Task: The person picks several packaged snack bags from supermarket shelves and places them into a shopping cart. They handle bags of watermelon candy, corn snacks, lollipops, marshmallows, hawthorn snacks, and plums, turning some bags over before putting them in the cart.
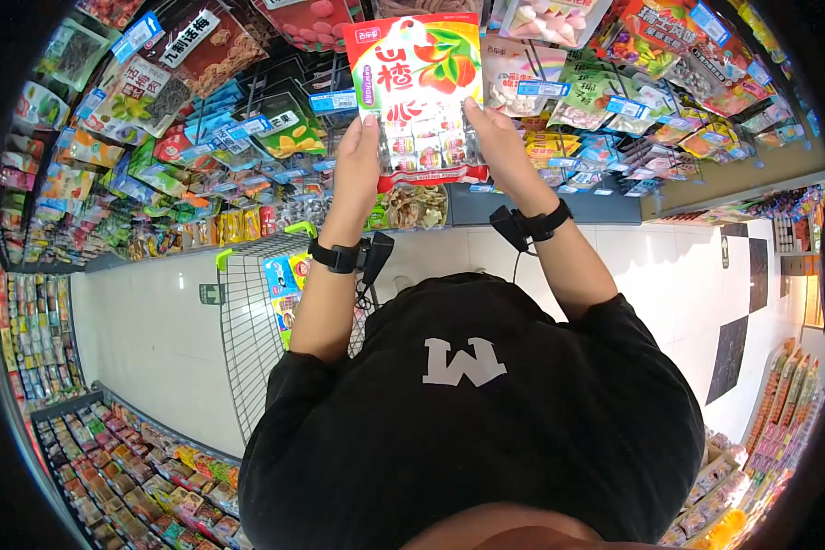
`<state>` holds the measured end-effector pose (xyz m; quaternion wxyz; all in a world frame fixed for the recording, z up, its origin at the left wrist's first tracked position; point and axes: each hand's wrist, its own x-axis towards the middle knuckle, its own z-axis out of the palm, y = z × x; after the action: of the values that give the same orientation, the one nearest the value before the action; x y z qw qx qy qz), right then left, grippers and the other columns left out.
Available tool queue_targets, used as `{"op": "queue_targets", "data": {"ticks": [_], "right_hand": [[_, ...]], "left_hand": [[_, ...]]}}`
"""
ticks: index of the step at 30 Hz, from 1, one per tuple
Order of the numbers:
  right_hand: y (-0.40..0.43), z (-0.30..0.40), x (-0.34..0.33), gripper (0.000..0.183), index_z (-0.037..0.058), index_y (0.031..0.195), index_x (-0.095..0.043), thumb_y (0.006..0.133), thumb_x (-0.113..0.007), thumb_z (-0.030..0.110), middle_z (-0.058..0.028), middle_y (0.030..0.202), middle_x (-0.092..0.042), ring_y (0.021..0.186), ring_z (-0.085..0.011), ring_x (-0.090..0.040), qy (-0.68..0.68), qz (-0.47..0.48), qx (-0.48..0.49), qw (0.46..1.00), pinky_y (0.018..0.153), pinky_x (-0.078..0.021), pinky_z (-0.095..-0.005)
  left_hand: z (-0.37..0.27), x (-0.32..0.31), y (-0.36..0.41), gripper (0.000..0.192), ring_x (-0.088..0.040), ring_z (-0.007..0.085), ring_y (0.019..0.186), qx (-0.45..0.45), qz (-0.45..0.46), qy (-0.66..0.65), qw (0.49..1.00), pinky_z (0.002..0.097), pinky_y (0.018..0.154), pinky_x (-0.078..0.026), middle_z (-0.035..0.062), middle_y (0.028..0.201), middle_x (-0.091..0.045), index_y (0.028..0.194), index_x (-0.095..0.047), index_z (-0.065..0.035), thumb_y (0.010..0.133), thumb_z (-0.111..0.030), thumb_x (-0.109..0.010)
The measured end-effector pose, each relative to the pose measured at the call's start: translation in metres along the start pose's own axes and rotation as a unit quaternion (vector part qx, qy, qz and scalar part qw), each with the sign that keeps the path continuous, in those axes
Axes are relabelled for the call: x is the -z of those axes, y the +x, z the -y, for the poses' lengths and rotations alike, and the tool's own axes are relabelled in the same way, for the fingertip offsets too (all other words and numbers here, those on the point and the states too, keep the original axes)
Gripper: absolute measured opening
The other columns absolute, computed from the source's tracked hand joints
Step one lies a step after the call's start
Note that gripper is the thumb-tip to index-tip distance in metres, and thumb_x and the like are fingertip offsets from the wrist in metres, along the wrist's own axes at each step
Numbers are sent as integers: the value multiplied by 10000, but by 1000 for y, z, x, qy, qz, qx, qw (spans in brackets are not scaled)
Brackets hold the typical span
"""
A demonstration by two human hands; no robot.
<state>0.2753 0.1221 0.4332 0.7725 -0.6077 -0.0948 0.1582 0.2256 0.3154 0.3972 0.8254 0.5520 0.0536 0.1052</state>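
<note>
My left hand [357,161] and my right hand [502,148] hold a bag of hawthorn snacks [419,103] upright between them, one at each side edge. The bag is red, yellow and green with printed fruit. Small wrapped pieces show through a clear window in its lower half, and my thumbs rest on its front. Behind it hang rows of snack bags, among them a green mango bag [285,127] to the left and a pale marshmallow bag [522,75] to the right. Each of my wrists carries a black strap with a small device.
A wire shopping cart [247,337] with green corner pieces stands at my left, with colourful packages [285,282] in it. Blue-and-white price tags [333,101] stick out on the hooks. A low shelf of packets [137,481] lies behind at left; stacked goods [784,405] stand at right.
</note>
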Motion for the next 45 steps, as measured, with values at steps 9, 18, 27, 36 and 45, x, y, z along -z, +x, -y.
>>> {"op": "queue_targets", "data": {"ticks": [9,18,27,36,45], "right_hand": [[7,4,1,429,-49,1136,-578,982,-495,342,-80,1089,-653,944,-100,-603,25,-4,2,1000,857,-452,-246],[8,-4,-2,449,-51,1193,-512,938,-571,314,-124,1138,-585,1017,-147,-565,-110,-87,106,984,861,-459,-276],[-13,13,-36,671,-51,1264,-415,834,-711,372,-191,1232,-460,1104,-244,-508,-162,16,162,973,935,-430,-352],[-7,27,-9,361,21,1236,-499,928,-608,175,-97,1163,-613,1007,-166,-623,156,11,37,987,851,-521,-317],[-1,20,-8,385,9,1263,-482,928,-606,154,-77,1167,-616,1008,-135,-614,66,14,51,996,867,-507,-297]], "left_hand": [[-3,-5,8,340,-626,135,972,-12,26,-81,996,291,828,-513,90,1123,-633,1200,-517,23,1015,-250,-436],[-8,-12,5,365,-591,106,982,0,5,-84,996,261,871,-455,77,1127,-635,1194,-534,46,1023,-256,-421],[-16,-44,-5,271,-589,128,845,-216,88,210,949,255,766,-466,78,1006,-634,1108,-633,27,968,-179,-526],[-9,-26,11,371,-541,191,1121,-249,-60,151,955,324,951,-439,118,1181,-589,1267,-493,24,980,-212,-511],[-10,-17,1,401,-583,155,1057,36,76,-89,992,313,901,-480,105,1193,-587,1271,-469,12,1005,-287,-466]]}}
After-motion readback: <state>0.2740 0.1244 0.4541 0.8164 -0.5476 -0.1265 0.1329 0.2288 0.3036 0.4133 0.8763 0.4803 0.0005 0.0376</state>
